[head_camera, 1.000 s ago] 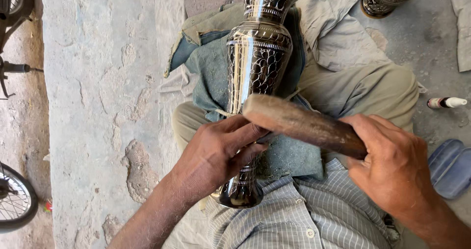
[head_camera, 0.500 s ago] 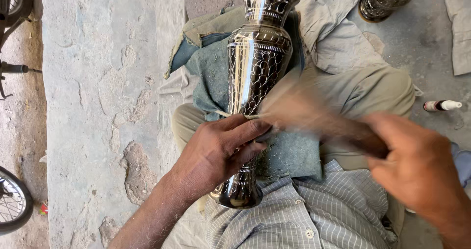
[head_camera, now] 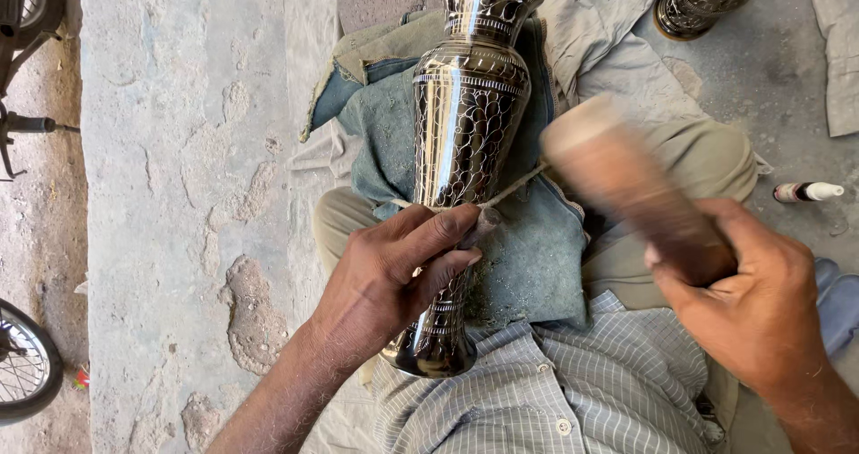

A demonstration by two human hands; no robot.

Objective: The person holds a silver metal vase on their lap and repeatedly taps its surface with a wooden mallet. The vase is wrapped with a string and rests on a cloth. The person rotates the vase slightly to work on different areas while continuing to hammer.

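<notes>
Left hand (head_camera: 394,271) pinches a thin metal tool (head_camera: 479,228), tip set against the vase (head_camera: 461,159) at frame centre. Right hand (head_camera: 761,306), lower right, is closed around a blurred wooden mallet (head_camera: 626,186). The vase lies lengthwise on a blue-grey cloth (head_camera: 528,257) over the lap: polished, dark, covered with fine engraved scale-like lines and banded rings.

Grey-white checked shirt (head_camera: 573,391) w/ small white buttons, khaki trousers (head_camera: 707,159); bare forearms, no gloves on hands.
</notes>
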